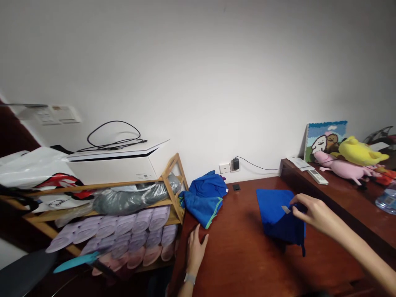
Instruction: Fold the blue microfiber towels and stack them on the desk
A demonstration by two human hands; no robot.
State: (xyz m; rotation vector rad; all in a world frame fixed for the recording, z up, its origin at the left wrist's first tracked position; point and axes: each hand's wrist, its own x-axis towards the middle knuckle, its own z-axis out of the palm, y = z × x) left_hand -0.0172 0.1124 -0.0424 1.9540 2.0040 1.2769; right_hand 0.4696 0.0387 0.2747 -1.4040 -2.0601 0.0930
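A dark blue cloth (276,206) with a small pale tag hangs from my right hand (307,208), which pinches it near its right edge. Part of the cloth is lifted above the brown tabletop and its lower end droops. My left hand (196,247) is over the left side of the table with thumb and fingers apart, holding nothing. Just beyond its fingertips lies a crumpled pile of blue cloth (208,187), whose front piece has a light green edge. A wristband shows on my left wrist.
Left of the brown table (229,264) stands a wooden rack (173,165) with lilac slippers (136,225), a white box (114,169) and a cable. On a raised ledge at right are plush toys (340,165), a remote (317,177), a picture (328,138) and a water bottle (387,200).
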